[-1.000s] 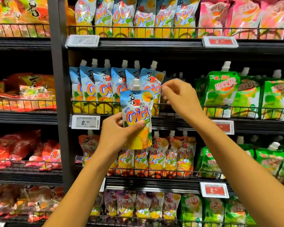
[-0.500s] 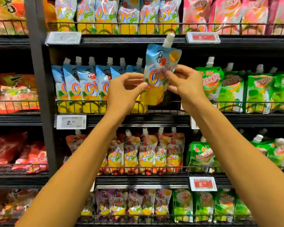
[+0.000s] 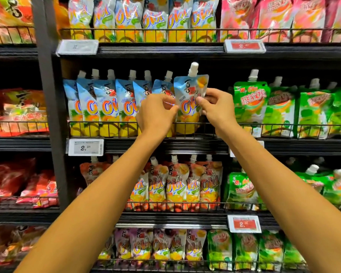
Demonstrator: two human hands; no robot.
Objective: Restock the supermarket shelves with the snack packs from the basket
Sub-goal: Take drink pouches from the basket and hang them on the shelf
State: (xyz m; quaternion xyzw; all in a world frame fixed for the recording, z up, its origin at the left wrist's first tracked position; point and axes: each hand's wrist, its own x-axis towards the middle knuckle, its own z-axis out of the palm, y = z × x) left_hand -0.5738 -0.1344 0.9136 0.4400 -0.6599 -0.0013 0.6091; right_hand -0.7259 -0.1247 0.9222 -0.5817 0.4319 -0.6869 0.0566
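Pinching the blue-and-yellow spouted plastic snack pouch (image 3: pixel 189 99) by both side edges, the left hand (image 3: pixel 156 113) and right hand (image 3: pixel 217 107) hold it upright behind the black wire rail (image 3: pixel 211 125), likely to seat it at three o'clock of the matching pouch row (image 3: pixel 106 103).

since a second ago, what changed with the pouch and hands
The pouch rose from the left hand alone, then came down into the right end of the blue row, its bottom now behind the rail. The right hand left the row and took hold of it; both hands pinch it. The row stayed put.
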